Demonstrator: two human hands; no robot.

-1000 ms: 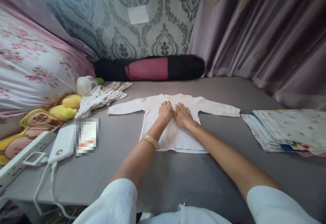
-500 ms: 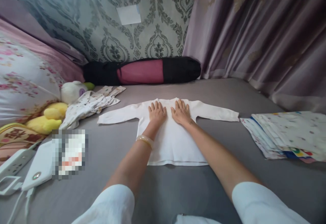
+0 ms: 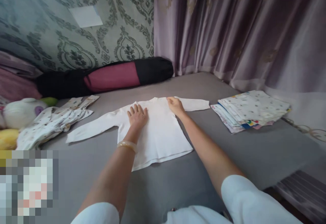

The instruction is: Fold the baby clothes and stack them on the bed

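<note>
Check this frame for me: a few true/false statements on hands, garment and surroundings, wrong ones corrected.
1. The left hand rests on the white long-sleeved cloth shirt with fingers spread. True.
2. The right hand lies flat, fingers spread. False: the right hand is curled at the shirt's right shoulder; whether it pinches cloth is unclear.
3. The long black-and-maroon fabric bag lies beyond the shirt. True.
4. The pale ring-shaped bangle is on the right wrist. False: the bangle is on the left wrist.
5. The stack of folded, printed white cloths is right of the shirt. True.
</note>
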